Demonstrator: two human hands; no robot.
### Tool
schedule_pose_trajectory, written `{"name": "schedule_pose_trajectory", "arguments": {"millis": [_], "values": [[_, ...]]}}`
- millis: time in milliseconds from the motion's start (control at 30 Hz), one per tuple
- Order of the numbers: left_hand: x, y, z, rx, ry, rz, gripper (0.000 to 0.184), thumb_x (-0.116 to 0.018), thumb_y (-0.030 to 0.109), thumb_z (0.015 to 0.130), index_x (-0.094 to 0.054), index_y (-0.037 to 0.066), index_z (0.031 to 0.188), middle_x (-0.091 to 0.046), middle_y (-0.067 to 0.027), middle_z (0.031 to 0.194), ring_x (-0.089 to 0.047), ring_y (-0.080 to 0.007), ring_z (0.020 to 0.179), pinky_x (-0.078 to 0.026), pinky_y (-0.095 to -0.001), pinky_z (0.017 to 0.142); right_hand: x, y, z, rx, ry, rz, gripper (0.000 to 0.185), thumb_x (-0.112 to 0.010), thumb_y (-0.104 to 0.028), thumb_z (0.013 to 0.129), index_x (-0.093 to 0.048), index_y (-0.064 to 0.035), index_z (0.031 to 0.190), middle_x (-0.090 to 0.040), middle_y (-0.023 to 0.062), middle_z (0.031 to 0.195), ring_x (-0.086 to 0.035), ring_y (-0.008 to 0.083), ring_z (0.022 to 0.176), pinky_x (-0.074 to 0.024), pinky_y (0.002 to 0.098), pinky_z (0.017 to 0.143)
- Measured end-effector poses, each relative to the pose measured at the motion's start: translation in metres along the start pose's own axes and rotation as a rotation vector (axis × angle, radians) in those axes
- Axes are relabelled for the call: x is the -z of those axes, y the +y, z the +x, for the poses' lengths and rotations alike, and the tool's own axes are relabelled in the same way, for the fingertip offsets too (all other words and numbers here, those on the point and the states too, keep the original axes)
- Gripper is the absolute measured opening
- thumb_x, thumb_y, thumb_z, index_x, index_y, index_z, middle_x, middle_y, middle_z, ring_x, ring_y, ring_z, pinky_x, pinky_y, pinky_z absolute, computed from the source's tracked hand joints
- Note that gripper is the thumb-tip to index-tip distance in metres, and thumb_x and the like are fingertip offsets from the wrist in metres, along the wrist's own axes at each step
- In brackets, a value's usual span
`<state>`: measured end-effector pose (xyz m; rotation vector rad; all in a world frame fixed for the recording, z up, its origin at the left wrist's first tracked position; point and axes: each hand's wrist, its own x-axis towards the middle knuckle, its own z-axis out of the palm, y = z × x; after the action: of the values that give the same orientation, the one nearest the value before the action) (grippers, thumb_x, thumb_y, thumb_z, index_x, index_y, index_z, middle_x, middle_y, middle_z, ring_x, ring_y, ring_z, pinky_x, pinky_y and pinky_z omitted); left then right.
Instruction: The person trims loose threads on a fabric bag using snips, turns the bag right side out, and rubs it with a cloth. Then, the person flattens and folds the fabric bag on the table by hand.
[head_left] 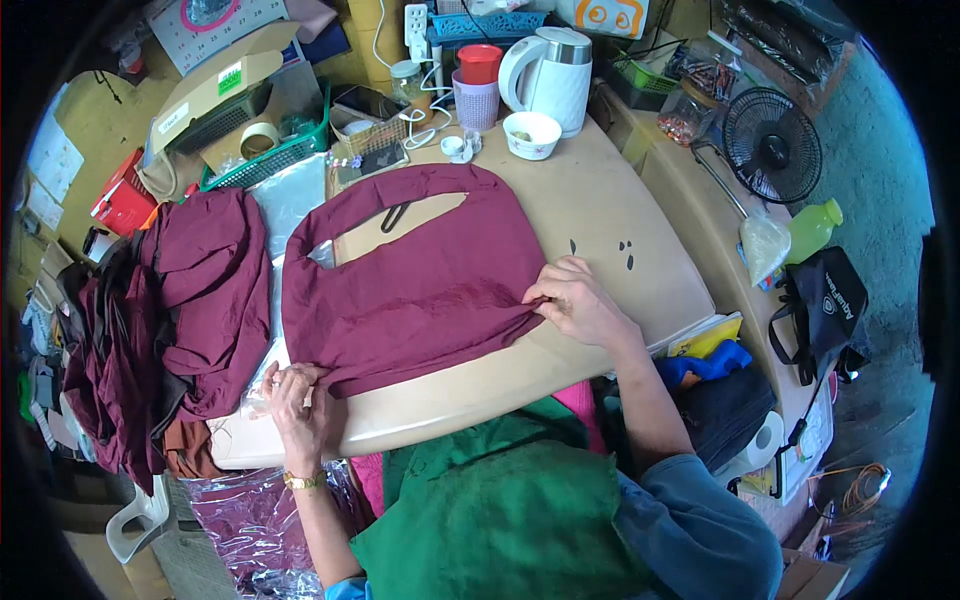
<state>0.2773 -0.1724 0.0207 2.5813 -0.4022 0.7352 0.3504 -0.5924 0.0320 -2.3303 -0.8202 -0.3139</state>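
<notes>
A maroon fabric bag (420, 290) lies flat on the beige table (620, 210), its wide strap looped toward the far side. A small dark loop shows inside the strap opening. At the bag's near left corner, my left hand (296, 392) is closed with its fingertips on the fabric edge. My right hand (578, 302) pinches the bag's right edge, where the cloth gathers into folds. Clear plastic sheets (290, 205) lie to the left, partly under the bag. More maroon bags (215, 300) are piled at the table's left side.
Along the back stand a white kettle (560, 75), a bowl (531, 136), a purple cup (475, 102) and a green basket (300, 150) with tape. A black fan (771, 145) and a black pouch (828, 300) are at right. Plastic-wrapped maroon cloth (255, 525) sits below the table.
</notes>
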Motion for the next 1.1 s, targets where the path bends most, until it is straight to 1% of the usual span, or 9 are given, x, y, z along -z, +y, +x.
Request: {"name": "schedule_pose_trajectory", "arguments": {"millis": [100, 233, 300, 533, 700, 833, 900, 1000, 1100], "values": [[-0.004, 0.0, -0.003, -0.023, 0.046, 0.02, 0.024, -0.067, -0.007, 0.075, -0.065, 0.008, 0.094, -0.068, -0.0071, 0.091, -0.066, -0.0246, 0.096, -0.036, -0.0481, 0.107, 0.001, -0.005, 0.002, -0.072, 0.105, 0.064, 0.018, -0.067, 0.006, 0.07, -0.058, -0.0051, 0.081, -0.06, 0.0048, 0.084, -0.058, 0.0252, 0.09, -0.0417, 0.0373, 0.09], [-0.002, 0.008, -0.001, -0.011, 0.062, -0.02, 0.025, -0.067, -0.006, 0.075, -0.066, 0.008, 0.095, -0.068, -0.0071, 0.091, -0.066, -0.0248, 0.095, -0.036, -0.048, 0.107, -0.005, -0.002, 0.004, -0.007, 0.207, 0.153, 0.019, -0.066, 0.007, 0.067, -0.057, -0.0053, 0.078, -0.058, 0.0049, 0.081, -0.056, 0.0243, 0.084, -0.0426, 0.0365, 0.085], [-0.002, 0.003, -0.006, -0.006, 0.052, -0.015, 0.025, -0.068, -0.006, 0.074, -0.066, 0.008, 0.095, -0.068, -0.0071, 0.092, -0.066, -0.0251, 0.094, -0.036, -0.0483, 0.107, -0.008, -0.002, 0.001, -0.195, 0.144, 0.258, 0.022, -0.066, 0.008, 0.065, -0.053, -0.0064, 0.075, -0.054, 0.0046, 0.077, -0.055, 0.0235, 0.08, -0.0418, 0.0363, 0.081], [0.0, 0.008, -0.006, 0.003, 0.026, 0.017, 0.027, -0.074, -0.001, 0.071, -0.065, 0.009, 0.094, -0.068, -0.0058, 0.095, -0.065, -0.0253, 0.094, -0.037, -0.0488, 0.107, -0.006, 0.009, -0.004, -0.099, 0.159, 0.053, 0.028, -0.072, 0.006, 0.061, -0.054, -0.006, 0.079, -0.049, 0.0053, 0.075, -0.05, 0.0225, 0.075, -0.0383, 0.0352, 0.08], [-0.005, 0.003, -0.008, 0.014, 0.044, -0.036, 0.022, -0.072, -0.001, 0.072, -0.065, 0.008, 0.09, -0.068, -0.006, 0.093, -0.065, -0.0249, 0.095, -0.036, -0.0482, 0.108, 0.001, -0.007, 0.003, -0.188, 0.105, 0.337, 0.025, -0.075, 0.003, 0.063, -0.055, -0.0044, 0.076, -0.054, 0.004, 0.078, -0.053, 0.0246, 0.079, -0.0399, 0.0375, 0.083], [-0.008, 0.001, -0.014, 0.026, 0.044, -0.069, 0.018, -0.068, -0.003, 0.072, -0.064, 0.007, 0.086, -0.068, -0.0067, 0.09, -0.065, -0.025, 0.095, -0.035, -0.0482, 0.108, -0.005, 0.032, -0.014, -0.124, 0.091, 0.169, 0.03, -0.083, -0.004, 0.063, -0.057, -0.0046, 0.076, -0.057, 0.004, 0.085, -0.056, 0.0232, 0.085, -0.0421, 0.0364, 0.084], [-0.007, 0.003, -0.014, 0.027, 0.055, -0.082, 0.018, -0.067, -0.003, 0.072, -0.064, 0.007, 0.086, -0.068, -0.0067, 0.09, -0.066, -0.0247, 0.095, -0.035, -0.0482, 0.108, -0.007, 0.031, -0.019, -0.266, 0.223, 0.241, 0.03, -0.085, -0.005, 0.063, -0.06, -0.0046, 0.08, -0.061, 0.0049, 0.09, -0.058, 0.023, 0.093, -0.0445, 0.0365, 0.084], [-0.009, 0.002, -0.016, 0.031, 0.073, -0.131, 0.016, -0.067, -0.003, 0.073, -0.064, 0.006, 0.085, -0.069, -0.0067, 0.09, -0.066, -0.0242, 0.094, -0.035, -0.0483, 0.108, 0.004, 0.012, -0.014, -0.145, 0.332, 0.261, 0.028, -0.083, 0.002, 0.066, -0.06, -0.0048, 0.082, -0.064, 0.0044, 0.087, -0.059, 0.0224, 0.097, -0.0438, 0.0359, 0.094], [-0.012, -0.001, -0.018, 0.043, 0.079, -0.17, 0.013, -0.067, -0.001, 0.075, -0.064, 0.006, 0.085, -0.07, -0.007, 0.091, -0.066, -0.0241, 0.093, -0.036, -0.0484, 0.108, 0.006, 0.007, -0.008, -0.193, 0.285, 0.317, 0.025, -0.078, 0.005, 0.069, -0.057, -0.0053, 0.08, -0.066, 0.006, 0.092, -0.06, 0.0226, 0.1, -0.0429, 0.0358, 0.099]]}}
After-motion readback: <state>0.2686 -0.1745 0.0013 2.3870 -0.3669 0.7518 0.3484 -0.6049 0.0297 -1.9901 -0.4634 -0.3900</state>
